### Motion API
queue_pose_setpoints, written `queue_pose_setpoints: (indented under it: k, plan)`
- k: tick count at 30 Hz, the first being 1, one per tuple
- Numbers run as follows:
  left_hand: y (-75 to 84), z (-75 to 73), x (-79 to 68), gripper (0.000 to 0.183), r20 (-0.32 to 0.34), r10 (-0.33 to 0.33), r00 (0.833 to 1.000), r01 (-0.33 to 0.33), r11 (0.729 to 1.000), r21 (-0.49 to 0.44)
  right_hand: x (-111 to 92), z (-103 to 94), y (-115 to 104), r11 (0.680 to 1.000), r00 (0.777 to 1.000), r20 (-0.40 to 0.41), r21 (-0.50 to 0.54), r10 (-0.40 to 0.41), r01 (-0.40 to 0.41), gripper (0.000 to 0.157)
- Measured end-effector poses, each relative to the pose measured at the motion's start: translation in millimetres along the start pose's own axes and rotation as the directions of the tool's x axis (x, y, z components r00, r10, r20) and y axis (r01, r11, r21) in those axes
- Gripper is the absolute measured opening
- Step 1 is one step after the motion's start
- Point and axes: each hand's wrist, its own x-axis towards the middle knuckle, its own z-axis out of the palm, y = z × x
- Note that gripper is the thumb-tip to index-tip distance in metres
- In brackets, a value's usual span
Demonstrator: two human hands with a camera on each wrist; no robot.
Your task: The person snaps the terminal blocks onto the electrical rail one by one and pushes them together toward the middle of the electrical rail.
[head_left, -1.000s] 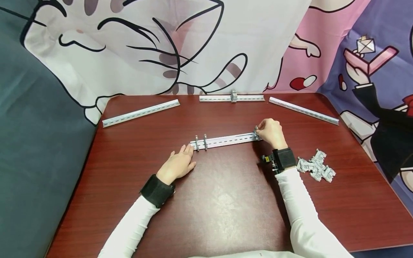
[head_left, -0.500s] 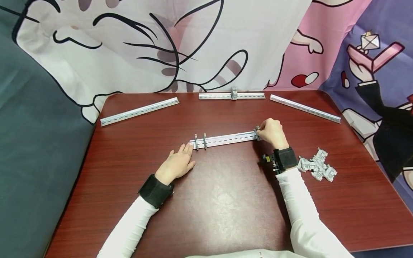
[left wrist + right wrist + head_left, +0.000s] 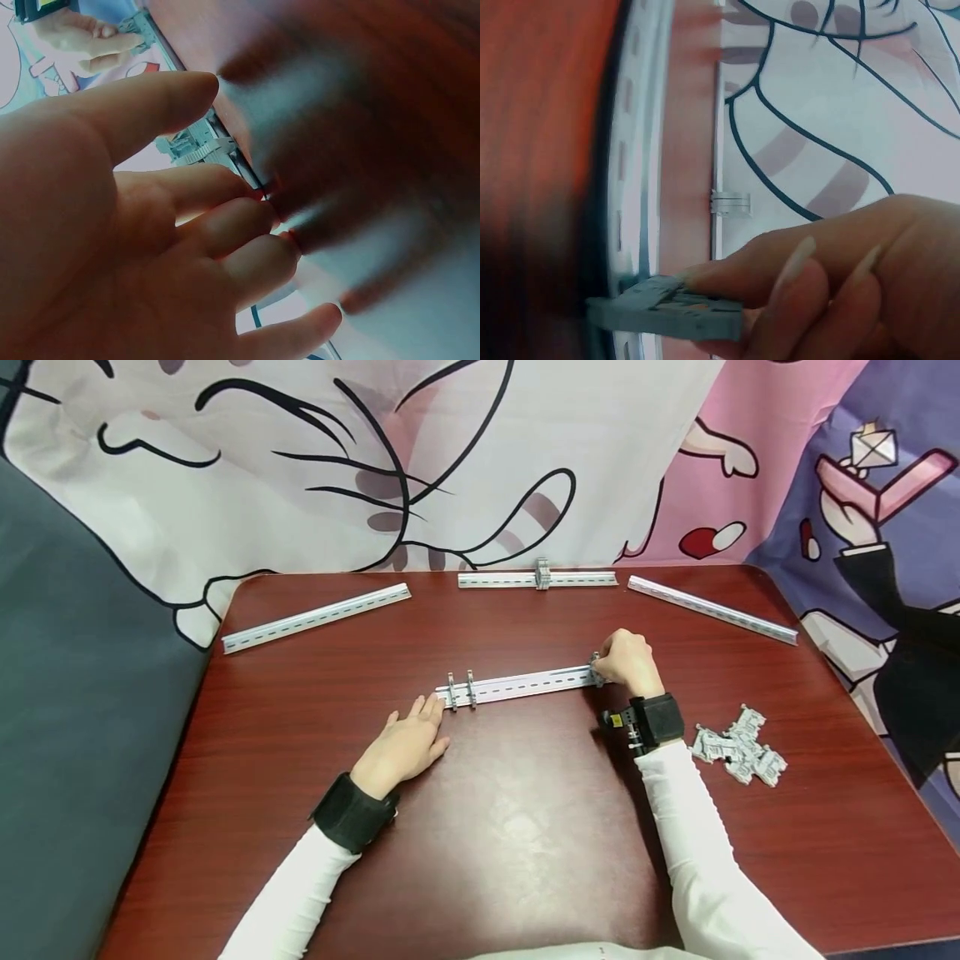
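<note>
A slotted metal DIN rail (image 3: 532, 684) lies across the middle of the table. Two upright grey clips (image 3: 471, 690) sit on it near its left end. My left hand (image 3: 401, 746) touches that end, fingers extended flat over it. At the right end, my right hand (image 3: 630, 662) pinches another grey clip (image 3: 671, 309) between thumb and fingers. In the right wrist view this clip lies across the rail (image 3: 634, 172), overlapping its width. The left wrist view shows the left fingertips (image 3: 262, 259) at the rail's edge, with a clip (image 3: 214, 150) beyond them.
Three more slotted rails line the back of the table: a left one (image 3: 315, 618), a middle one (image 3: 495, 580) bearing a grey clip (image 3: 542, 574), and a right one (image 3: 712, 609). A pile of loose grey clips (image 3: 738, 747) lies right of the right wrist. A printed curtain (image 3: 450, 460) hangs behind.
The head view has shifted a little, so the scene slides slightly. Both hands keep their places at the two ends of the rail.
</note>
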Motion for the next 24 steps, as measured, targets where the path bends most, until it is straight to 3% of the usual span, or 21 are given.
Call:
queue_pose_setpoints:
  k: [11,24]
  plan:
    - [-0.3,4.2,-3.3,0.066,0.012,-0.007,1.0,0.007,1.0,0.009,-1,8.5,9,0.997,1.0,0.03,0.077,0.004,-0.007,0.02]
    - [4.7,0.4,-1.6,0.065,-0.026,-0.006,1.0,0.006,1.0,0.023,0,5.4,-4,0.995,0.999,0.041,0.095,-0.022,0.018,0.022]
